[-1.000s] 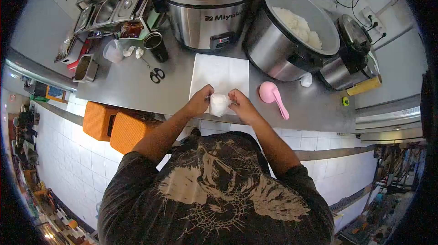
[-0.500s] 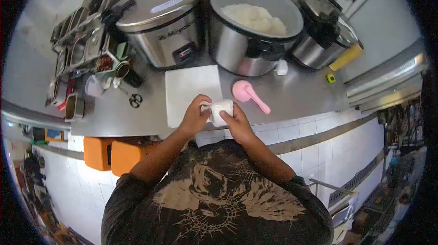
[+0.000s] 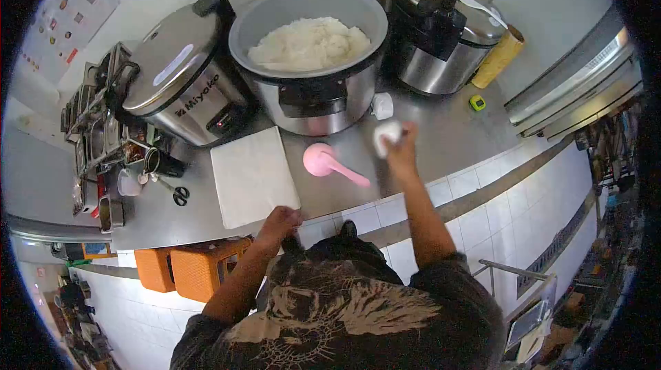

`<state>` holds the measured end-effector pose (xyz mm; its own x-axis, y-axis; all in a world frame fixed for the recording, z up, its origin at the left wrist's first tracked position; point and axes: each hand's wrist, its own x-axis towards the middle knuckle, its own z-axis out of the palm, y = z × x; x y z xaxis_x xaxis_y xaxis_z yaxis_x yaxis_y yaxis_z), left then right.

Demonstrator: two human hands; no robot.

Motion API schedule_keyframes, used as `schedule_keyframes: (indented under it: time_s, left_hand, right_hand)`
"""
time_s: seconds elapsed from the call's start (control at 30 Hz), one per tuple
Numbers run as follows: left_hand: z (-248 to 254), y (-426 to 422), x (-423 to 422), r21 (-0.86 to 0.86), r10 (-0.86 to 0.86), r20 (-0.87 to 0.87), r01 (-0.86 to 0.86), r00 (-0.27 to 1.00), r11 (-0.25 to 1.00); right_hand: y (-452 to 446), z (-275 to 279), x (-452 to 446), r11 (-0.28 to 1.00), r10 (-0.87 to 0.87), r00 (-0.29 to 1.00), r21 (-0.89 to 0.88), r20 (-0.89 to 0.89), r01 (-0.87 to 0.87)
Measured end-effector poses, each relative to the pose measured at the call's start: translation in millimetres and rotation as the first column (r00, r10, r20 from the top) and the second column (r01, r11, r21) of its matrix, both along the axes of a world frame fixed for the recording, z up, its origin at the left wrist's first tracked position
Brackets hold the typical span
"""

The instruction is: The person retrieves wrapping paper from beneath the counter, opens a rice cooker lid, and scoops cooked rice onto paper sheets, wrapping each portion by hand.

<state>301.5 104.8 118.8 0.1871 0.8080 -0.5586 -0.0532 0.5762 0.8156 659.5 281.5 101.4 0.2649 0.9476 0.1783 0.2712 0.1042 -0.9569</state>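
Observation:
My right hand [image 3: 401, 149] grips a small white wrapped bundle [image 3: 387, 137] over the right part of the steel counter, slightly blurred. Just behind it, a similar white bundle [image 3: 382, 106] rests against the open rice cooker [image 3: 310, 94]. My left hand [image 3: 281, 222] is at the counter's front edge, by the lower right corner of a stack of white paper sheets [image 3: 253, 177]; its fingers are curled, and anything between them is too small to make out. A pink scoop [image 3: 320, 160] lies between the paper and my right hand.
White rice [image 3: 310, 45] fills part of the open cooker. Closed cookers stand left [image 3: 186, 80] and right [image 3: 441, 39]. Scissors [image 3: 180, 195] and a dark cup [image 3: 164, 162] are at left. A yellow roll [image 3: 499, 56] and a green timer [image 3: 476, 102] are at right.
My right hand has carried the white bundle rightward, away from the paper. My left hand has let go of it and moved down and left. The view has turned right.

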Motion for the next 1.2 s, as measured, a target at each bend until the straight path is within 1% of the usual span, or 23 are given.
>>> schedule_keyframes:
  time_s: [0.03,0.07,0.13,0.17,0.2,0.23,0.27,0.3,0.33,0.43,0.47,0.5,0.57,0.67,0.7,0.73,0.8,0.87,0.97,1.0,1.1,1.13,1.2]
  left_hand:
    - [-2,-9,-3,-0.063,0.038,0.004,-0.038,0.999,0.997]
    - [-5,-18,-5,-0.127,0.079,0.005,-0.078,0.997,0.989]
    - [-1,-36,-3,-0.170,0.176,-0.098,-0.191,0.979,0.967]
    - [1,-49,-5,-0.189,0.221,-0.154,-0.248,0.963,0.950]
    - [-34,-70,-28,-0.117,0.142,-0.056,-0.148,0.988,0.982]
    - [-10,-72,-17,-0.158,0.188,-0.099,-0.202,0.977,0.967]
    - [17,-78,-4,-0.192,0.232,-0.144,-0.257,0.962,0.947]
    - [37,-76,3,-0.218,0.272,-0.188,-0.311,0.944,0.925]
    - [18,-84,-4,-0.229,0.322,-0.145,-0.348,0.936,0.909]
    - [-2,-107,-14,-0.313,0.439,-0.136,-0.459,0.888,0.831]
    - [-7,-115,-16,-0.171,0.326,-0.186,-0.358,0.927,0.918]
    - [-7,-119,-15,-0.025,0.235,-0.262,-0.250,0.936,0.968]
    - [-10,-116,-16,-0.310,0.420,-0.128,-0.438,0.899,0.844]
    - [-17,-113,-21,-0.284,0.459,-0.018,-0.445,0.888,0.849]
    - [-21,-109,-23,-0.064,0.299,-0.132,-0.309,0.945,0.949]
    - [-24,-106,-26,0.136,0.157,-0.277,-0.124,0.948,0.983]
    - [-20,-103,-22,0.177,0.112,-0.306,-0.059,0.946,0.983]
    - [4,-79,-10,-0.120,0.297,-0.070,-0.303,0.952,0.945]
    - [-5,-52,-30,-0.224,0.181,-0.101,-0.200,0.978,0.954]
    - [-9,-45,-38,-0.200,0.157,-0.072,-0.168,0.985,0.965]
    - [-20,-9,-62,-0.157,0.039,-0.111,-0.056,0.993,0.986]
    - [-3,5,-64,-0.111,-0.036,-0.077,0.027,0.996,0.993]
    - [17,33,-65,-0.025,-0.043,-0.069,0.041,0.997,0.999]
  right_hand:
    - [32,-15,28,0.992,-0.122,0.991,0.034,0.058,0.120]
    - [60,-13,46,0.979,-0.199,0.980,0.049,0.018,0.198]
    - [128,-53,90,0.974,-0.215,0.955,0.116,0.206,0.195]
    - [138,-40,87,0.969,-0.216,0.957,0.162,0.194,0.186]
    - [151,-50,89,0.983,-0.181,0.934,0.041,0.309,0.177]
    - [156,-54,87,0.981,-0.128,0.900,-0.079,0.416,0.176]
    - [158,-57,84,0.963,-0.093,0.819,-0.157,0.567,0.218]
    - [157,-40,73,0.938,-0.044,0.715,-0.218,0.698,0.271]
    - [161,-30,64,0.906,0.016,0.592,-0.261,0.806,0.332]
    - [158,-36,39,0.973,0.074,0.624,-0.195,0.778,0.126]
    - [150,-36,35,0.944,0.168,0.557,-0.296,0.813,0.148]
    - [145,-35,33,0.951,0.150,0.548,-0.272,0.823,0.149]
    - [134,-29,30,0.963,0.107,0.525,-0.219,0.844,0.155]
    - [92,-34,6,0.962,0.061,0.508,-0.186,0.859,0.200]
    - [73,-29,-8,0.968,0.060,0.562,-0.185,0.825,0.170]
    - [61,-24,-22,0.973,0.063,0.614,-0.186,0.787,0.138]
    - [54,-25,-48,0.976,-0.010,0.607,-0.125,0.794,0.180]
    - [48,-34,-56,0.974,-0.108,0.573,-0.028,0.812,0.223]
    - [43,-22,-56,0.963,0.021,0.584,-0.175,0.811,0.208]
    - [44,-21,-58,0.957,0.027,0.591,-0.191,0.806,0.217]
    - [47,-33,-57,0.931,0.055,0.588,-0.255,0.807,0.262]
    - [49,-33,-60,0.915,0.074,0.589,-0.290,0.805,0.281]
    - [52,-17,-69,0.853,0.165,0.587,-0.413,0.792,0.318]
